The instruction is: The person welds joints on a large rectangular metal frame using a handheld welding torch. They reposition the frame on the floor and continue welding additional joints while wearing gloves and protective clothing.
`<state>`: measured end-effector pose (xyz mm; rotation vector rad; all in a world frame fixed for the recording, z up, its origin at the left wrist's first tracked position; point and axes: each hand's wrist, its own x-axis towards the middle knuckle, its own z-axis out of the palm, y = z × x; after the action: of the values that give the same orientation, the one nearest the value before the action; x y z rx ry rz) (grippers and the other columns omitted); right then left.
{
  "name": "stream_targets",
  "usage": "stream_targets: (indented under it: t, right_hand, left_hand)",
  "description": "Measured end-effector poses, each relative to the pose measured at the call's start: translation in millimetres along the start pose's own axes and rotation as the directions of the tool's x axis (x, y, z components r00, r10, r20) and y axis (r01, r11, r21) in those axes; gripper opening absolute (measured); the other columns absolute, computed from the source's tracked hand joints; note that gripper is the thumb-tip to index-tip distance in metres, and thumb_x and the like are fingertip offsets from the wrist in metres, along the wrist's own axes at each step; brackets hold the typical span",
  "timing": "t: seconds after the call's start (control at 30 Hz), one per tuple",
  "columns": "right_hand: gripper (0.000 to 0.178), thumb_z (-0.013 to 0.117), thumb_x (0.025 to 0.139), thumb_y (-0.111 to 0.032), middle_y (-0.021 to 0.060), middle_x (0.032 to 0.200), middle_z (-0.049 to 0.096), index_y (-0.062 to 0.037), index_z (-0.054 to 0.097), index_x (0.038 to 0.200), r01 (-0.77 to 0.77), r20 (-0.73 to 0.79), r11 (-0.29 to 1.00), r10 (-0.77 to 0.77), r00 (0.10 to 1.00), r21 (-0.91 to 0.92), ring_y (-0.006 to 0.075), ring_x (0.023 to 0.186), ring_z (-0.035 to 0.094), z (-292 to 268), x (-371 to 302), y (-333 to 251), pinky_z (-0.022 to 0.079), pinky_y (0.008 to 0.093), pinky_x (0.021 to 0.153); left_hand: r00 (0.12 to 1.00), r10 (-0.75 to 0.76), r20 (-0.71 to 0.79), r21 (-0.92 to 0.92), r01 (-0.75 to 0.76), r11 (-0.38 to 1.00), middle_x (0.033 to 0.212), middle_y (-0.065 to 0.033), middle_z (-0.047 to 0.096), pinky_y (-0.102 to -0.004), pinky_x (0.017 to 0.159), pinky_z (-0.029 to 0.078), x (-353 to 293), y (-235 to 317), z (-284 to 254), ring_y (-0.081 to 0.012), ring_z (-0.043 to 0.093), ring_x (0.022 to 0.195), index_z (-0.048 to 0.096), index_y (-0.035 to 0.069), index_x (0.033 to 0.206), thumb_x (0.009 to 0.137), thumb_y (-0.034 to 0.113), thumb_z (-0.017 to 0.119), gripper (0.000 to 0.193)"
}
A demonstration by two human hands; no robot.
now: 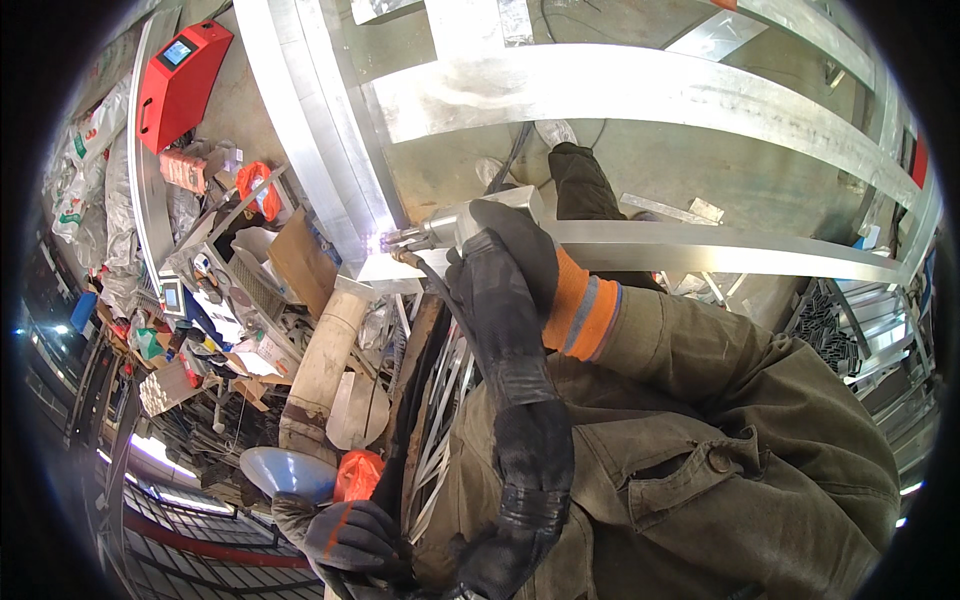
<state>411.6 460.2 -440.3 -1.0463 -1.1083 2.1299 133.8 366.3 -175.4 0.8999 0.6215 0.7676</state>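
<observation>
My right hand, in a black glove with an orange cuff, is wrapped round a silver handheld welding gun. The gun's nozzle points left and meets a bright violet-white spark at the joint between the long metal profile and a crosspiece. A thick black hose runs from the gun down across my lap and loops at the bottom. At lower left my left hand, in a dark grey glove with an orange seam, has its fingers curled round the hose's lower end, partly hidden there.
A silver frame bar curves across the far side. At far left stands a red machine with a screen. Boxes, a brown cardboard sheet and plastic bags clutter the left. Near my left hand are a tan tube and blue-grey dish.
</observation>
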Motion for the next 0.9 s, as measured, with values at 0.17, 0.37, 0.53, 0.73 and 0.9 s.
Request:
stream_targets:
  t: [0.17,0.37,0.53,0.73,0.9]
  right_hand:
    - [0.052,0.058,0.099,-0.003,0.0119,0.132,0.056,-0.0027,0.041,0.149,-0.060,0.004,0.984,0.060,0.998,0.168,0.0202,0.118,0.058,0.6,-0.1,10.6,0.048,0.0329,0.105]
    - [0.062,0.071,0.095,-0.006,0.0156,0.126,0.059,0.0015,0.039,0.148,0.024,0.013,0.995,-0.023,1.000,-0.092,0.0234,0.114,0.062,-1.7,3.1,16.8,0.053,0.0362,0.098]
    - [0.062,0.072,0.094,-0.006,0.0164,0.127,0.058,0.0013,0.040,0.147,0.089,0.002,0.990,-0.089,0.996,-0.114,0.0249,0.114,0.063,-1.5,5.1,10.4,0.054,0.0374,0.097]
    - [0.063,0.075,0.092,-0.005,0.0173,0.127,0.058,0.0011,0.042,0.145,0.158,-0.014,0.983,-0.160,0.987,-0.093,0.0268,0.114,0.065,-7.2,2.4,0.6,0.056,0.0389,0.095]
    - [0.062,0.069,0.094,0.003,0.0161,0.131,0.056,0.0001,0.037,0.148,0.082,-0.041,0.997,-0.082,0.996,-0.006,0.0253,0.119,0.066,-4.9,4.0,1.6,0.058,0.0355,0.095]
  left_hand:
    - [1.000,0.002,-0.002,-0.002,-0.002,1.000,0.081,-0.0186,0.071,-0.0475,0.070,0.054,0.5,2.2,4.3,-0.0345,0.067,0.068,0.070,-0.004,0.088,0.084,0.045,0.076,0.050]
    - [1.000,-0.020,0.000,0.015,0.020,1.000,0.081,-0.0185,0.071,-0.0472,0.070,0.054,1.4,0.2,6.4,-0.0343,0.067,0.068,0.070,-0.004,0.087,0.086,0.044,0.076,0.048]
    - [0.999,-0.033,0.010,0.021,0.033,0.999,0.080,-0.0184,0.071,-0.0469,0.069,0.055,1.4,1.3,5.6,-0.0341,0.067,0.067,0.070,-0.004,0.086,0.087,0.042,0.075,0.046]
    - [0.998,-0.056,0.019,0.033,0.056,0.998,0.080,-0.0182,0.071,-0.0466,0.069,0.055,-1.8,3.5,1.3,-0.0339,0.067,0.067,0.070,-0.004,0.086,0.088,0.040,0.075,0.044]
    - [0.996,-0.087,0.019,0.017,0.087,0.996,0.081,-0.0195,0.071,-0.0463,0.069,0.055,3.0,2.5,-3.7,-0.0334,0.068,0.067,0.070,-0.003,0.085,0.088,0.038,0.074,0.042]
